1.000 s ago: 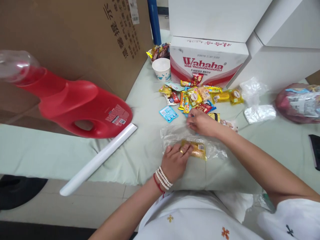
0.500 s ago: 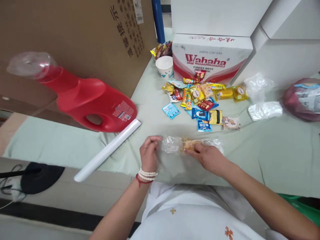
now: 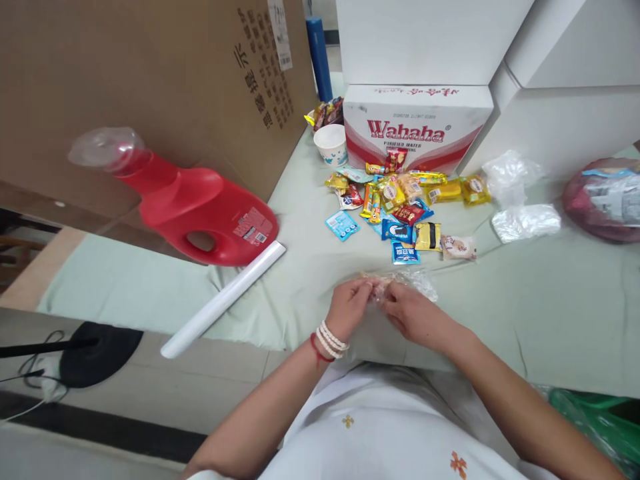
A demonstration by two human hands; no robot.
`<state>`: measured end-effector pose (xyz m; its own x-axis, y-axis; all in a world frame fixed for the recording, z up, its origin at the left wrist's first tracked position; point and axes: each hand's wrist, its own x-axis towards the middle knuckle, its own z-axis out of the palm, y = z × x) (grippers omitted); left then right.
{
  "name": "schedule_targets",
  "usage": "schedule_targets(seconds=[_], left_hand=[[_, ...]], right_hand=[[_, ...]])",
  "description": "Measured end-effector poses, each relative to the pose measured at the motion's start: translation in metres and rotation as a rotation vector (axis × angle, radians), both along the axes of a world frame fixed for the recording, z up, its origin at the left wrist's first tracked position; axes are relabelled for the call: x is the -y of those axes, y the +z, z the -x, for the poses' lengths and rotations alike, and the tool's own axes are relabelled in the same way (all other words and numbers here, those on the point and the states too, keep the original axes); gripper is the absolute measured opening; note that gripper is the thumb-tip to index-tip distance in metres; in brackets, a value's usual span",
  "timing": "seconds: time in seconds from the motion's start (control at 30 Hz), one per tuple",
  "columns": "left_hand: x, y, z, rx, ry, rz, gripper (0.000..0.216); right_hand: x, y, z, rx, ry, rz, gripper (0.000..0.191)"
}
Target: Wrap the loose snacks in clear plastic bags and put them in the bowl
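Note:
A clear plastic bag (image 3: 424,283) lies on the cloth in front of me, with a small orange-brown snack packet wrapped in it, now mostly covered by my fingers. My left hand (image 3: 349,307), wearing white beaded bracelets, is closed on the left part of the bag, where the packet is. Right beside it, my right hand (image 3: 411,315) pinches the bag close to the left fingertips. The bag's loose end sticks out beyond my right hand. Just past the hands is a pile of wrapped snacks, including a blue packet (image 3: 405,253) and a beige packet (image 3: 458,247).
A red jug (image 3: 200,213) and a white tube (image 3: 225,300) lie at left by a large cardboard box (image 3: 190,80). A paper cup (image 3: 331,150) stands beside the Wahaba box (image 3: 417,127). Folded plastic bags (image 3: 527,222) and a dark red bundle (image 3: 600,200) are at right.
My left hand has moved right, from the bag's left end to beside my right hand. The left part of the bag is now gathered in under my fingers. The view has shifted slightly.

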<state>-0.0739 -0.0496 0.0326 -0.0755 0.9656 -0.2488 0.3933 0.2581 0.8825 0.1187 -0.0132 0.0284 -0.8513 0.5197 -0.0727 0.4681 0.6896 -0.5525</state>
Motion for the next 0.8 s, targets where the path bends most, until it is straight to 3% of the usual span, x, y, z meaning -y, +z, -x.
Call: schedule_targets(seconds=[0.07, 0.1, 0.17, 0.23, 0.3, 0.4, 0.47, 0.63, 0.7, 0.8], left_hand=[[-0.003, -0.005, -0.013, -0.278, -0.013, -0.071, 0.030], [-0.004, -0.007, -0.017, -0.407, -0.029, -0.090, 0.028], [-0.004, -0.010, -0.022, -0.580, -0.027, -0.117, 0.026], [-0.005, -0.012, -0.021, -0.675, 0.048, -0.155, 0.036], [-0.008, -0.014, -0.017, -0.729, 0.117, -0.169, 0.050], [-0.013, -0.016, -0.010, -0.711, 0.063, -0.134, 0.038], [-0.015, -0.016, -0.009, -0.645, 0.025, -0.130, 0.031], [-0.011, -0.013, -0.011, -0.366, 0.078, -0.081, 0.022], [-0.007, -0.013, -0.010, -0.200, 0.128, -0.034, 0.022], [-0.002, -0.011, -0.008, 0.181, 0.190, 0.046, 0.022]], right_hand=[[0.002, -0.002, -0.012, -0.193, -0.013, 0.049, 0.027], [0.001, -0.005, -0.018, -0.272, -0.089, 0.025, 0.027], [-0.001, -0.014, -0.030, -0.318, -0.404, -0.130, 0.030], [-0.005, -0.025, -0.038, -0.219, -0.744, -0.312, 0.041], [-0.006, -0.032, -0.039, -0.100, -0.853, -0.373, 0.042], [-0.001, -0.029, -0.028, -0.125, -0.817, -0.306, 0.016], [0.005, -0.018, -0.013, -0.210, -0.783, -0.230, 0.013], [0.021, 0.005, 0.025, -0.425, -0.455, -0.087, 0.024], [0.024, 0.004, 0.031, -0.515, -0.358, -0.086, 0.034], [0.027, -0.008, 0.028, -0.549, -0.331, -0.126, 0.052]])
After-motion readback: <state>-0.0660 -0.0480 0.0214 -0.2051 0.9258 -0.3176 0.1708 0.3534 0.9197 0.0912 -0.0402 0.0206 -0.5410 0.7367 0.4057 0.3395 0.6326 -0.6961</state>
